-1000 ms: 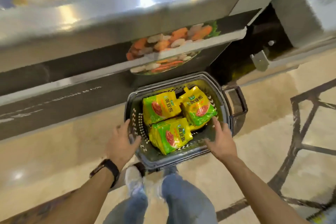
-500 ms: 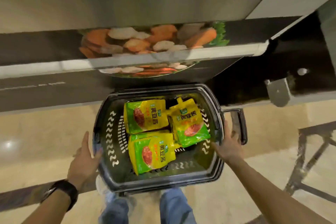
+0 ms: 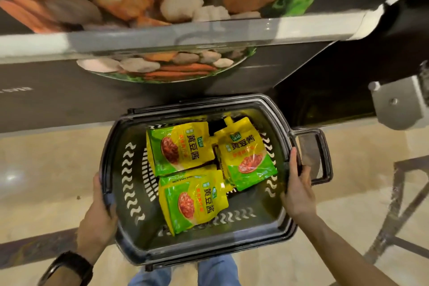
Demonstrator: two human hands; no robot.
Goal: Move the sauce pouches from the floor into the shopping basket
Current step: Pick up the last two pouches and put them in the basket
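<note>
A dark grey shopping basket (image 3: 130,230) sits low in front of me, above my knees. Inside lie three yellow-and-green sauce pouches: one at the back left (image 3: 180,150), one with a spout at the back right (image 3: 247,154), one at the front (image 3: 193,201). My left hand (image 3: 98,213) grips the basket's left rim, thumb over the edge. My right hand (image 3: 298,187) holds the right rim beside the side handle (image 3: 321,153). No pouch shows on the floor.
A chest freezer with a food picture (image 3: 162,7) and a pale trim strip (image 3: 209,32) stands right behind the basket. A grey bracket (image 3: 399,102) juts out at right. Beige tiled floor (image 3: 46,165) lies on both sides, with a dark inlay pattern (image 3: 399,204) at right.
The view has closed in on the basket and the freezer front. Both hands went from hovering by the rim to gripping its left and right sides.
</note>
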